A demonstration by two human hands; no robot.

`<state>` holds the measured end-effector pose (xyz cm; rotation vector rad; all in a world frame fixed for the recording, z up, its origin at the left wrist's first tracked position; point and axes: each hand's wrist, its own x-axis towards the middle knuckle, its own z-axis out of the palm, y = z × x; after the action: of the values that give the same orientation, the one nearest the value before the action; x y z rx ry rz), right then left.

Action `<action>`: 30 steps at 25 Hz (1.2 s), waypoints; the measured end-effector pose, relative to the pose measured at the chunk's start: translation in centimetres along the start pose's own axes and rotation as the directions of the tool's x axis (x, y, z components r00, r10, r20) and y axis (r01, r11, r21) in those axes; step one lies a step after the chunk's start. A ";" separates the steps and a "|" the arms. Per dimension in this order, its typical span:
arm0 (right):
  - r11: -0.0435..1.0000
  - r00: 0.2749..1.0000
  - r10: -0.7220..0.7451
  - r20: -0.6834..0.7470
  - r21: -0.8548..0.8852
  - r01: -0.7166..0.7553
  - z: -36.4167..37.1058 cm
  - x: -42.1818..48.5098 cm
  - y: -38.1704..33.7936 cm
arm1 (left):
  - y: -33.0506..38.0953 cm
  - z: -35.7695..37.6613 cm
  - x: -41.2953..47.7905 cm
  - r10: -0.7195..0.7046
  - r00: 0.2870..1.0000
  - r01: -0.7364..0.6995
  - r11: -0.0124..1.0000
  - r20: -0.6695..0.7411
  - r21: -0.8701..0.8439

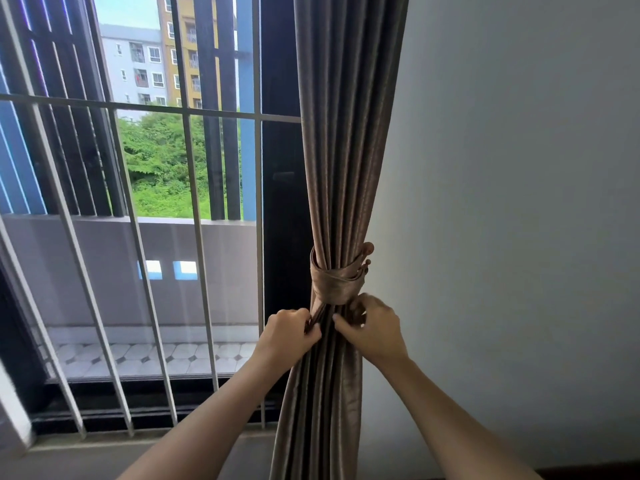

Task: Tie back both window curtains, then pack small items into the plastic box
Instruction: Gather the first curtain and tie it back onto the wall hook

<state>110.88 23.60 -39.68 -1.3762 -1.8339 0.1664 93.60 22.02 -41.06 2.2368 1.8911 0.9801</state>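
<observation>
A brown pleated curtain (346, 133) hangs gathered at the window's right side. A matching fabric tie-back (334, 284) is wrapped around it at mid-height, its end looped up at the right. Just below the wrap, my left hand (289, 336) pinches the curtain folds on the left. My right hand (374, 329) grips the folds on the right, fingers curled against the lower edge of the tie-back. No plastic box or small items are in view.
A window with white metal bars (194, 202) fills the left, with a balcony and buildings beyond. A dark window frame (282, 202) stands beside the curtain. A plain white wall (519, 202) lies to the right.
</observation>
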 end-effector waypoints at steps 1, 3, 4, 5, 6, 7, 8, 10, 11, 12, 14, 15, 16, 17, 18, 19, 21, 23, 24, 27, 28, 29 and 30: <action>0.995 0.996 0.050 -0.070 0.094 -0.043 -0.2 -0.1 0.1 | 0.2 -0.2 0.2 0.007 0.998 -0.009 1.000 -0.066 -0.024; 0.960 0.992 0.119 -0.034 0.260 -0.106 -0.5 -0.1 0.1 | 0.6 -0.3 0.5 0.021 0.996 -0.023 0.999 -0.088 -0.028; 0.945 0.993 0.109 0.044 0.305 -0.118 -0.5 -0.1 0.0 | 0.8 -0.2 0.5 0.029 0.998 -0.030 0.999 -0.063 -0.017; 0.943 0.990 0.085 0.113 0.313 -0.117 -0.5 -0.1 -0.2 | 0.9 0.0 0.5 0.033 0.999 -0.034 0.999 -0.036 -0.010; 0.946 0.988 0.060 0.141 0.307 -0.102 -0.6 -0.1 -0.4 | 1.0 0.0 0.5 0.030 0.999 -0.030 0.999 -0.017 -0.015; 0.952 0.989 0.063 0.133 0.290 -0.100 -0.7 0.1 -0.4 | 0.9 -0.1 0.6 0.023 1.000 -0.023 0.999 -0.016 -0.028; 0.955 0.992 0.081 0.101 0.277 -0.106 -0.8 0.3 -0.2 | 0.9 -0.3 0.8 0.014 0.999 -0.016 0.999 -0.036 -0.042; 0.965 0.989 0.137 0.063 0.215 -0.148 -0.9 0.8 0.5 | 1.2 -0.8 1.3 0.009 0.997 -0.013 0.999 -0.082 -0.048; 0.975 0.986 0.144 0.079 0.162 -0.155 -0.9 1.0 0.8 | 1.4 -0.9 1.5 0.015 0.997 -0.019 0.999 -0.082 -0.045; 0.984 0.987 0.122 0.106 0.117 -0.135 -0.8 1.2 0.9 | 1.6 -1.0 1.7 0.020 0.998 -0.023 0.999 -0.064 -0.038; 0.996 0.987 0.052 0.153 0.064 -0.062 -0.2 1.0 0.9 | 1.4 -0.8 1.7 0.028 0.999 -0.029 0.999 -0.030 -0.026; 0.998 0.983 0.020 0.183 0.054 -0.031 -0.1 0.9 0.7 | 1.0 -0.7 1.7 0.031 0.999 -0.032 0.999 -0.026 -0.022; 0.999 0.975 -0.012 0.220 0.044 0.002 -0.3 0.8 0.6 | 0.6 -0.8 1.6 0.031 0.999 -0.031 0.999 -0.021 -0.008; 0.999 0.971 -0.044 0.236 0.035 0.037 -0.8 0.9 0.5 | 0.3 -1.2 1.6 0.043 0.999 -0.043 0.999 -0.025 0.005; 0.997 0.979 -0.076 0.190 0.037 0.071 -1.6 1.3 0.4 | 0.2 -1.8 1.6 0.074 0.996 -0.074 0.997 -0.056 -0.001; 0.993 0.991 -0.108 0.081 0.051 0.104 -2.7 1.8 0.2 | 0.1 -2.5 1.7 0.115 0.986 -0.120 0.992 -0.122 -0.036; 0.968 0.957 -0.235 -0.171 0.046 0.246 -4.8 3.4 -0.3 | 0.4 -4.2 2.5 0.184 0.934 -0.232 0.964 -0.306 -0.130; 0.915 0.907 -0.404 -0.122 -0.054 0.400 -6.7 5.4 -1.0 | 0.9 -5.7 3.7 0.275 0.887 -0.343 0.930 -0.372 -0.131; 0.884 0.890 -0.456 0.009 -0.113 0.454 -7.3 6.2 -1.4 | 1.1 -6.3 4.2 0.334 0.876 -0.390 0.915 -0.349 -0.104; 0.814 0.829 -0.456 0.323 -0.225 0.535 -8.1 7.7 -2.4 | 1.0 -7.0 5.0 0.436 0.874 -0.450 0.893 -0.212 -0.020; 0.799 0.817 -0.435 0.379 -0.255 0.544 -8.2 8.0 -2.7 | 1.0 -7.0 5.2 0.437 0.884 -0.444 0.896 -0.163 -0.009; 0.790 0.810 -0.405 0.423 -0.284 0.543 -8.4 8.2 -3.1 | 1.0 -7.2 5.4 0.422 0.900 -0.426 0.905 -0.108 -0.010; 0.787 0.809 -0.376 0.453 -0.305 0.536 -8.7 8.3 -3.4 | 1.1 -7.4 5.6 0.402 0.914 -0.404 0.915 -0.055 -0.020</action>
<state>113.54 26.28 -27.76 -1.1608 -2.5967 -0.2685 91.18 24.24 -32.32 2.6691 1.4396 1.1096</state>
